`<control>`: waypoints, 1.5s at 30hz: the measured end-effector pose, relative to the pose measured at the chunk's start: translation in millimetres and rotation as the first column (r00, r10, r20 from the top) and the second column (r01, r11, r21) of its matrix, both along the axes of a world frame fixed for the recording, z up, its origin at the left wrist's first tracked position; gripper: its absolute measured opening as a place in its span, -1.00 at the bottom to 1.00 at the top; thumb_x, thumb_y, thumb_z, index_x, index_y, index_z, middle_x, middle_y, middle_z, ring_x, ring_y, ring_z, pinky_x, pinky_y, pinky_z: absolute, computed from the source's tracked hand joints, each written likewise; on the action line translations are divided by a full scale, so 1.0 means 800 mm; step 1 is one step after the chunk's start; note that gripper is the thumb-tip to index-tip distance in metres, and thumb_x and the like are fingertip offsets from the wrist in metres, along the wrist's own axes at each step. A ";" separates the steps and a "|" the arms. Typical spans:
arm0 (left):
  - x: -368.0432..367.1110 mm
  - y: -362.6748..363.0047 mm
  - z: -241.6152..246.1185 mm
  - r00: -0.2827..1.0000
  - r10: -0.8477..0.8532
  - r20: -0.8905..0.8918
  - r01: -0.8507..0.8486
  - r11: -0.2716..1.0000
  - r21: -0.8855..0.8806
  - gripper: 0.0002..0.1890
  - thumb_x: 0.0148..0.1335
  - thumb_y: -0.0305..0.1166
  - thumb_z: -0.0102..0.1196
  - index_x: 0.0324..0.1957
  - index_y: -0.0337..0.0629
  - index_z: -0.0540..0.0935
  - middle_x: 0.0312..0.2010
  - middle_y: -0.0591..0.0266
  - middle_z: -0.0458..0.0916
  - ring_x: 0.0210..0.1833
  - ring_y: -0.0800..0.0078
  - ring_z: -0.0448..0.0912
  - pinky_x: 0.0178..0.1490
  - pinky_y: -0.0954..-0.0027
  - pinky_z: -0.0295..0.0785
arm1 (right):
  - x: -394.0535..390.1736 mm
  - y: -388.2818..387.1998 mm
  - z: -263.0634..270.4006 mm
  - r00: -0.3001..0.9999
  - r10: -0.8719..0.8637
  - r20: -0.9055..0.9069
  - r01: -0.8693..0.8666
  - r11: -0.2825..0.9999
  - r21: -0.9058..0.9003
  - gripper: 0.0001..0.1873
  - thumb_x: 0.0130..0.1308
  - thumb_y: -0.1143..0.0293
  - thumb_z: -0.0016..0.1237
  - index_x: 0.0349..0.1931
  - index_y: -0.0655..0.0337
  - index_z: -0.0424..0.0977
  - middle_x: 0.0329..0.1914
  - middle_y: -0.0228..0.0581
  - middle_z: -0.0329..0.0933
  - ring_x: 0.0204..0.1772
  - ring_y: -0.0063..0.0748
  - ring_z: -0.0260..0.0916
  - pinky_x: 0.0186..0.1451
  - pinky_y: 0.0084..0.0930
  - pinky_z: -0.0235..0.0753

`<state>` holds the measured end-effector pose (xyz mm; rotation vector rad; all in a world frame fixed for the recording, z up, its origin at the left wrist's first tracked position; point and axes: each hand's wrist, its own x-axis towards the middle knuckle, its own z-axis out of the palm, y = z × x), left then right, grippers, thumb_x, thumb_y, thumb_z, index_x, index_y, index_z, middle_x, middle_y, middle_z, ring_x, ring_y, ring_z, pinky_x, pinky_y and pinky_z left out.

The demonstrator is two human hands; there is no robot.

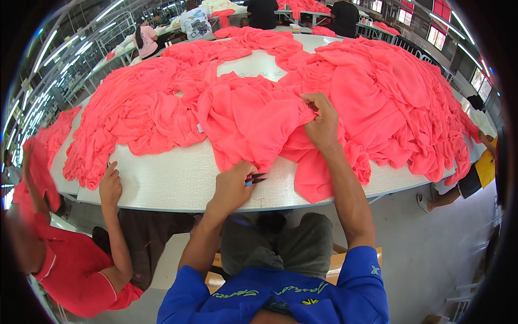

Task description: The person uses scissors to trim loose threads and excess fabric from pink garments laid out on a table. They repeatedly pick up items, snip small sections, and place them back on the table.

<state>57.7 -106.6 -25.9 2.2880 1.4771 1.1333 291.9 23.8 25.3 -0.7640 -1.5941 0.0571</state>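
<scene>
My left hand (234, 184) is closed around a pair of small thread snips (255, 179), their dark blades pointing right. Its knuckles rest against the lower edge of a coral-pink garment (251, 117) of thin, gathered cloth. My right hand (322, 121) pinches the same garment at a gathered edge on its right side, between thumb and fingers. The garment lies spread over the white table (170, 178) in front of me, with part of its cloth bunched below my right wrist.
Large heaps of coral garments lie at left (149, 93) and right (384, 97). A co-worker in a red shirt (81, 267) sits close on my left, one hand (110, 186) at the table edge. Farther off, more people sit at other tables. A person in yellow (485, 166) is at right.
</scene>
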 end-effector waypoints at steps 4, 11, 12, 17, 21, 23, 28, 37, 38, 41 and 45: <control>-0.024 0.017 0.020 0.995 -0.103 -0.006 0.103 0.995 -0.010 -0.80 0.00 -0.59 0.27 -0.32 -0.15 0.56 -0.45 0.27 0.60 -0.44 0.41 0.57 -0.36 0.41 0.44 | 0.014 0.016 -0.009 0.998 0.009 -0.055 -0.014 0.995 -0.094 -0.73 0.18 0.59 0.15 -0.08 0.26 0.54 -0.21 -0.19 0.61 -0.17 -0.35 0.59 -0.10 -0.48 0.58; -0.084 0.095 0.117 0.685 -0.068 0.725 0.055 0.998 0.041 -0.89 0.14 -0.59 0.20 -0.36 -0.15 0.55 -0.42 0.44 0.54 -0.43 0.72 0.36 -0.34 0.60 0.30 | 0.065 0.047 -0.011 0.979 -0.166 -0.117 0.144 0.974 -0.176 -0.72 0.20 0.63 0.09 -0.06 0.26 0.54 -0.19 -0.24 0.59 -0.12 -0.42 0.54 -0.01 -0.50 0.54; -0.093 0.113 0.124 0.675 -0.073 0.734 0.025 0.997 0.077 -0.89 0.14 -0.59 0.19 -0.36 -0.15 0.55 -0.42 0.45 0.53 -0.42 0.72 0.37 -0.34 0.59 0.30 | 0.072 0.047 -0.009 0.973 -0.207 -0.100 0.187 0.966 -0.180 -0.68 0.15 0.65 0.06 -0.06 0.24 0.54 -0.18 -0.20 0.59 -0.12 -0.31 0.56 -0.02 -0.45 0.55; -0.140 0.215 0.084 0.812 0.130 0.569 -0.292 0.934 0.204 -0.91 0.13 -0.60 0.15 -0.40 -0.18 0.53 -0.48 0.44 0.43 -0.42 0.68 0.34 -0.34 0.52 0.30 | 0.104 0.070 -0.029 0.933 -0.360 -0.018 0.354 0.907 0.227 -0.53 -0.10 0.65 -0.07 -0.08 0.18 0.54 -0.11 -0.10 0.56 0.01 0.03 0.53 0.06 -0.23 0.53; -0.177 0.232 0.027 0.927 0.228 0.296 -0.330 0.872 0.362 -0.95 0.17 -0.59 0.06 -0.38 -0.22 0.50 -0.49 0.39 0.37 -0.43 0.62 0.30 -0.28 0.49 0.32 | 0.071 0.070 -0.041 0.929 -0.369 0.000 0.369 0.928 -0.047 -0.62 0.01 0.56 -0.03 -0.08 0.22 0.52 -0.14 0.04 0.59 0.01 0.11 0.54 0.05 -0.21 0.52; -0.147 0.216 0.034 0.915 0.238 0.325 -0.321 0.919 0.229 -0.96 0.17 -0.61 0.04 -0.35 -0.25 0.50 -0.48 0.39 0.38 -0.42 0.62 0.30 -0.27 0.51 0.31 | 0.074 0.058 -0.031 0.956 -0.291 0.022 0.286 0.920 -0.267 -0.66 0.06 0.50 0.05 -0.09 0.23 0.52 -0.16 0.05 0.61 -0.03 0.10 0.57 0.02 -0.22 0.53; -0.147 0.201 0.031 0.949 0.174 0.263 -0.201 0.976 0.082 -0.93 0.16 -0.65 0.00 -0.32 -0.29 0.50 -0.43 0.38 0.44 -0.37 0.63 0.34 -0.23 0.54 0.30 | 0.068 0.030 0.003 0.991 -0.025 0.133 0.108 0.737 -0.667 -0.61 0.13 0.43 0.13 0.01 0.20 0.53 -0.16 -0.17 0.65 -0.04 -0.26 0.59 0.03 -0.37 0.53; -0.124 0.188 0.028 0.995 -0.050 0.092 0.045 0.998 0.049 -0.87 0.10 -0.70 -0.01 -0.32 -0.28 0.49 -0.43 0.33 0.42 -0.36 0.57 0.35 -0.25 0.50 0.30 | 0.089 0.009 0.014 0.531 0.692 -0.490 -0.839 0.349 -0.416 -0.43 0.10 0.66 0.11 0.20 0.20 0.46 0.16 -0.40 0.46 0.14 -0.48 0.47 0.20 -0.55 0.46; -0.122 0.187 0.026 0.995 -0.072 0.063 0.069 0.996 0.062 -0.87 0.09 -0.71 -0.01 -0.33 -0.29 0.49 -0.43 0.32 0.41 -0.37 0.56 0.35 -0.26 0.50 0.30 | 0.092 0.006 0.016 0.503 0.670 -0.547 -0.864 0.362 -0.351 -0.41 0.11 0.67 0.10 0.22 0.20 0.44 0.19 -0.38 0.44 0.16 -0.49 0.46 0.21 -0.55 0.47; -0.117 0.164 0.030 0.995 -0.097 -0.018 0.098 0.993 0.068 -0.87 0.08 -0.72 -0.02 -0.35 -0.29 0.47 -0.45 0.29 0.38 -0.38 0.55 0.35 -0.26 0.50 0.30 | 0.096 -0.027 0.013 0.482 0.517 -0.707 -0.844 0.490 -0.218 -0.44 0.14 0.69 0.07 0.21 0.21 0.44 0.18 -0.35 0.44 0.19 -0.52 0.43 0.22 -0.55 0.49; -0.131 0.096 0.039 0.990 -0.068 0.124 0.068 0.998 0.005 -0.88 0.11 -0.70 -0.04 -0.40 -0.25 0.46 -0.45 0.35 0.37 -0.38 0.57 0.34 -0.28 0.49 0.28 | 0.099 -0.089 0.009 0.608 0.423 -0.671 -0.737 0.616 -0.279 -0.48 0.19 0.65 0.11 0.20 0.23 0.44 0.17 -0.32 0.45 0.20 -0.54 0.41 0.22 -0.56 0.50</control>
